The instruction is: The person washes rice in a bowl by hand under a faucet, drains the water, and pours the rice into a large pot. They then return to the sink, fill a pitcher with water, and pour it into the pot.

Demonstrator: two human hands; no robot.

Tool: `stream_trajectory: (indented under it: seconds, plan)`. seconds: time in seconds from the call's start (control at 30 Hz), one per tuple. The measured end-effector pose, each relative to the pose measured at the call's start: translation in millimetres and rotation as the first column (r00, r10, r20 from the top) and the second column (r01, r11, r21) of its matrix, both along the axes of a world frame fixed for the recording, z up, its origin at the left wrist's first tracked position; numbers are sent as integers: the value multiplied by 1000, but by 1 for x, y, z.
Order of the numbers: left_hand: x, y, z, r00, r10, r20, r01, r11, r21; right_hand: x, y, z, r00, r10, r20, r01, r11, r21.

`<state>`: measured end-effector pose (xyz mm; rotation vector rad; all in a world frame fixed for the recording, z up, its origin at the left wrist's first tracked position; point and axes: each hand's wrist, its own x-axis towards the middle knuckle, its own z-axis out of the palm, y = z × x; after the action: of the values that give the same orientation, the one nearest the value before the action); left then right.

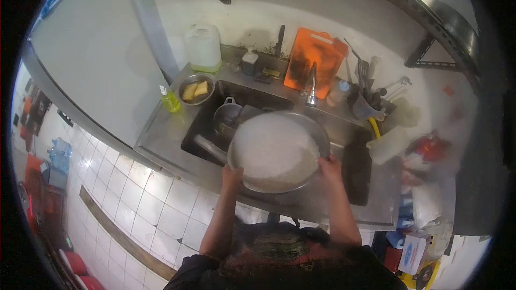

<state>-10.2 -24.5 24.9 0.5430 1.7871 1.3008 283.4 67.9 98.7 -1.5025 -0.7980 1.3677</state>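
Note:
A wide round metal bowl [277, 187] is held over the double sink [361, 182], its inside filled with something white and hazy that I cannot tell apart as foam or grain. My left hand [232, 176] is closed on the near left of its rim. On the right side, my right hand [329, 167] grips the rim too. Beyond the bowl stands the faucet [312, 96]. A small pot [227, 114] sits in the left basin, partly hidden. A thick grey handle [210, 148] juts out at the bowl's left.
An orange cutting board [306, 59] leans on the wall. On the counter stand a bowl with yellow sponges [194, 91], a green soap bottle [171, 100], a large jug [204, 48] and a utensil holder [366, 108]. A metal shelf [408, 8] overhangs the right.

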Motion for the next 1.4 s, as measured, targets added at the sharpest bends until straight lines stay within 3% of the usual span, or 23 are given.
stream_trajectory:
  seconds: [0.17, 0.27, 0.47, 0.67, 0.77, 0.87, 1.07, 1.17, 1.27, 1.4]
  plan:
    - [5, -3, 8, 1000, 3, -14, -3, 999, -42, 2, -1, 0, 1000, 3, -13, -4, 1000, -9]
    - [8, -4, 23, 997, 3, 79, -2, 1000, -12, 3, 0, 4, 1000, 20, 20, -19, 999, -42]
    - [3, -2, 7, 995, -10, 98, 12, 1000, -18, 7, 3, -5, 998, 61, -3, -61, 998, -26]
    - [8, -2, 16, 978, 78, 192, -95, 992, 81, 1, 5, 11, 993, 98, 70, -96, 995, -30]
    - [5, 1, 1, 976, 100, 192, -111, 993, 45, 0, 4, 16, 992, 100, 83, -97, 995, -33]
    - [9, 0, 25, 987, 123, 99, -119, 992, -36, -4, 3, 22, 994, 88, 68, -86, 996, -23]
    - [-2, 8, -25, 977, 104, 187, -111, 993, 27, -9, 5, 34, 992, 96, 88, -92, 995, -49]
    - [-7, 10, -23, 985, 57, 163, -60, 998, 12, -10, 7, 34, 994, 95, 61, -92, 994, -55]
    - [0, 8, 11, 990, 99, 101, -97, 995, -27, -7, 12, 24, 993, 106, 57, -103, 994, -45]
    - [-11, 13, -18, 998, 23, 67, -20, 999, -46, -10, 11, 33, 994, 95, 60, -91, 994, -56]
